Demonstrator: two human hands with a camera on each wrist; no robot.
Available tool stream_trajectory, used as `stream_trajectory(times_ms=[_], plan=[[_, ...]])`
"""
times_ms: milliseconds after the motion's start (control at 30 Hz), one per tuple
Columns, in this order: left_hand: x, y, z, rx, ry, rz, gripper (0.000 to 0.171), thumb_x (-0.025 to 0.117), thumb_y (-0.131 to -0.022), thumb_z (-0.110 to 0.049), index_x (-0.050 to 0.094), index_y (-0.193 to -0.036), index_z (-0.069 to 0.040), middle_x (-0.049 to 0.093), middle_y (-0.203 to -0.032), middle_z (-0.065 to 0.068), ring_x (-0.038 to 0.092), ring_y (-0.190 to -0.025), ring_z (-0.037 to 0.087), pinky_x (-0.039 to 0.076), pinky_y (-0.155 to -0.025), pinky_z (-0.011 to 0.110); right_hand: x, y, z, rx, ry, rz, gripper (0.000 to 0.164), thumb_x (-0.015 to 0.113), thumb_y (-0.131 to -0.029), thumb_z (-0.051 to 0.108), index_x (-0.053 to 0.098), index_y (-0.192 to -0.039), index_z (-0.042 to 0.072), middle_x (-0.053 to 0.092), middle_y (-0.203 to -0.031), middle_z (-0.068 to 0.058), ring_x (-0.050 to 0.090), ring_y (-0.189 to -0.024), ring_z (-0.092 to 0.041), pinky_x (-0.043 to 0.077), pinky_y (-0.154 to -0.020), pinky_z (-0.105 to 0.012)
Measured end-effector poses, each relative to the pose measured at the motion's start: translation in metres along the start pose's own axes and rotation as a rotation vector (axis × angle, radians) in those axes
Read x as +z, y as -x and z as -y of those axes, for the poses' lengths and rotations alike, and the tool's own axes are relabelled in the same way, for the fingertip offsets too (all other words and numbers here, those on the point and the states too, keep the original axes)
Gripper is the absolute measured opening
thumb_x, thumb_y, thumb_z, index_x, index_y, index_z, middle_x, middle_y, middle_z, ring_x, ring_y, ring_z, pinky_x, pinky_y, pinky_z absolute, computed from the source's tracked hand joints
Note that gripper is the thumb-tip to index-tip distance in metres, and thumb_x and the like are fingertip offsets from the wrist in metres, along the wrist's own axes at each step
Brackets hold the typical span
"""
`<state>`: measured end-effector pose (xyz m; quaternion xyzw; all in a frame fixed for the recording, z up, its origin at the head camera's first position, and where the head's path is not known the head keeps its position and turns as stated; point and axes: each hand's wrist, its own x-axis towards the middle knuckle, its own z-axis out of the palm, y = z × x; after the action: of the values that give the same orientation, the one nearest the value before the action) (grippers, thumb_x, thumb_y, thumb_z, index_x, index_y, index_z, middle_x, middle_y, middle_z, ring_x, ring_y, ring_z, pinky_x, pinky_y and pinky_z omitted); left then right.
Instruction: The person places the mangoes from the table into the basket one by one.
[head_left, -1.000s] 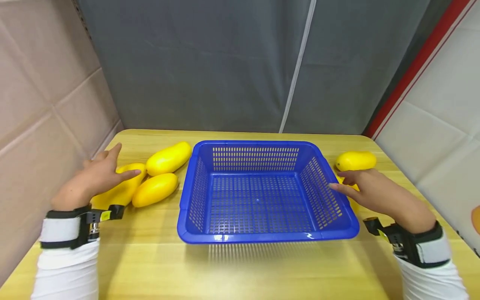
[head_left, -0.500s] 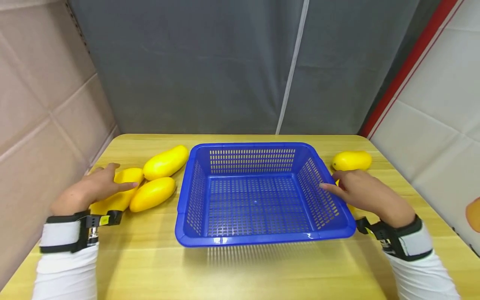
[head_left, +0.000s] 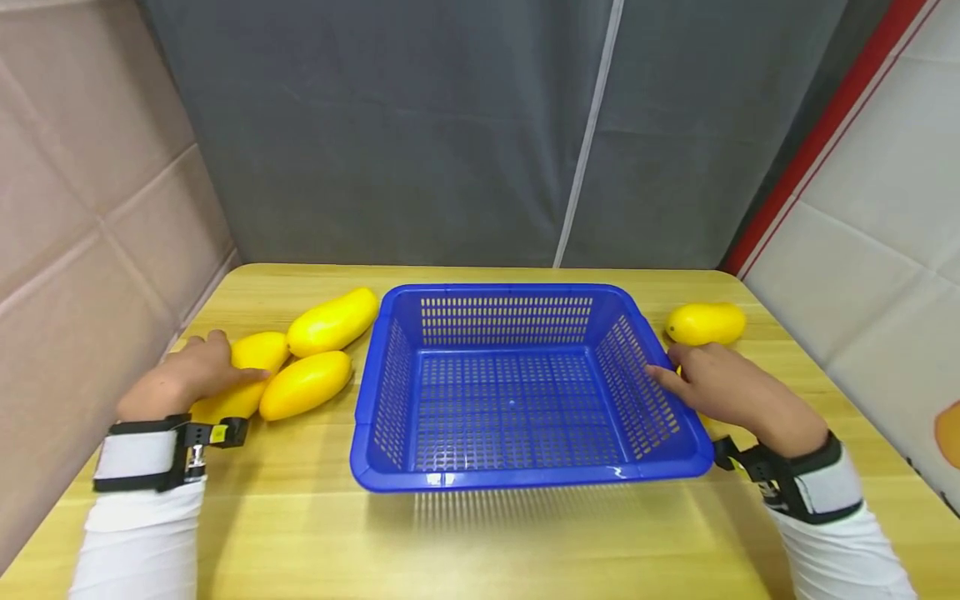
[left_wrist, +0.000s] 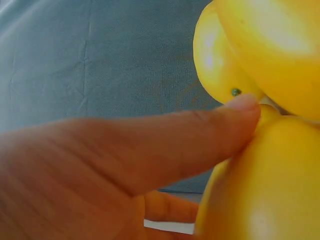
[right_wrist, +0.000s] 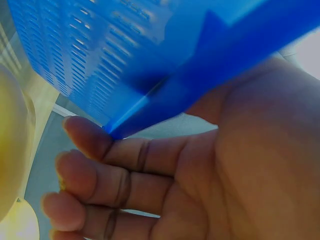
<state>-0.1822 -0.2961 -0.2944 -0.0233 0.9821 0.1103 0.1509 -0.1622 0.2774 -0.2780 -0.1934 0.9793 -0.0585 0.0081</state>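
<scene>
On the left side of the table, my left hand (head_left: 197,371) grips a smooth yellow mango (head_left: 238,403). The left wrist view shows its thumb (left_wrist: 200,137) along the near side of that mango and other fingers round the far side. Two more mangoes touch or lie close by, one farther back (head_left: 333,323) and one nearer the middle (head_left: 306,387). My right hand (head_left: 716,383) holds the right rim of a blue plastic basket (head_left: 532,479), its thumb inside the wall. In the right wrist view its fingers (right_wrist: 105,175) curl beneath the rim.
The basket, with slotted walls and no contents, stands mid-table. A mango (head_left: 707,323) lies behind my right hand, and another yellow one (head_left: 716,427) is mostly hidden under it. Grey cloth (head_left: 390,150) hangs behind the wooden table (head_left: 525,550); padded walls flank both sides.
My left hand has come down from above the left mango, and its fingers have closed round it. My right hand has moved slightly left and taken hold of the basket rim.
</scene>
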Motion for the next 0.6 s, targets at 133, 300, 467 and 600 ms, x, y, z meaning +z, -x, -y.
stream_trajectory(times_ms=[133, 300, 467, 600], plan=[[0.0008, 0.0002, 0.0017, -0.004, -0.012, 0.037, 0.088, 0.058, -0.079, -0.057, 0.033, -0.103, 0.024, 0.043, -0.083, 0.029, 0.046, -0.072, 0.035, 0.043, -0.064, 0.043, 0.0003, 0.0001, -0.0002, 0.009, -0.005, 0.005, 0.032, 0.054, -0.091, 0.033, 0.056, -0.076, 0.005, 0.044, -0.053, 0.003, 0.042, -0.046, -0.011, 0.035, -0.045, -0.027], [0.001, -0.0006, 0.005, -0.007, -0.002, 0.08, 0.086, 0.059, -0.076, -0.06, 0.039, -0.101, 0.02, 0.047, -0.075, 0.016, 0.047, -0.07, 0.029, 0.041, -0.063, 0.038, -0.0004, -0.002, 0.0002, 0.026, -0.004, 0.024, 0.031, 0.054, -0.091, 0.031, 0.056, -0.077, 0.004, 0.044, -0.053, 0.002, 0.043, -0.046, -0.011, 0.035, -0.045, -0.027], [0.0018, -0.0047, 0.0065, 0.007, 0.005, 0.045, 0.076, 0.066, -0.074, -0.05, 0.041, -0.097, 0.018, 0.047, -0.075, 0.016, 0.047, -0.068, 0.029, 0.041, -0.06, 0.037, 0.0, -0.0016, 0.0007, 0.028, -0.005, 0.021, 0.032, 0.054, -0.091, 0.032, 0.055, -0.076, 0.004, 0.043, -0.053, 0.002, 0.042, -0.046, -0.011, 0.034, -0.045, -0.027], [-0.0025, -0.0021, 0.0055, 0.01, 0.016, -0.031, 0.075, 0.069, -0.073, -0.045, 0.039, -0.099, 0.019, 0.046, -0.078, 0.022, 0.045, -0.07, 0.031, 0.04, -0.059, 0.037, 0.0007, -0.0002, 0.0008, 0.029, -0.007, 0.017, 0.032, 0.053, -0.092, 0.033, 0.055, -0.076, 0.004, 0.043, -0.053, 0.002, 0.042, -0.047, -0.011, 0.034, -0.045, -0.027]])
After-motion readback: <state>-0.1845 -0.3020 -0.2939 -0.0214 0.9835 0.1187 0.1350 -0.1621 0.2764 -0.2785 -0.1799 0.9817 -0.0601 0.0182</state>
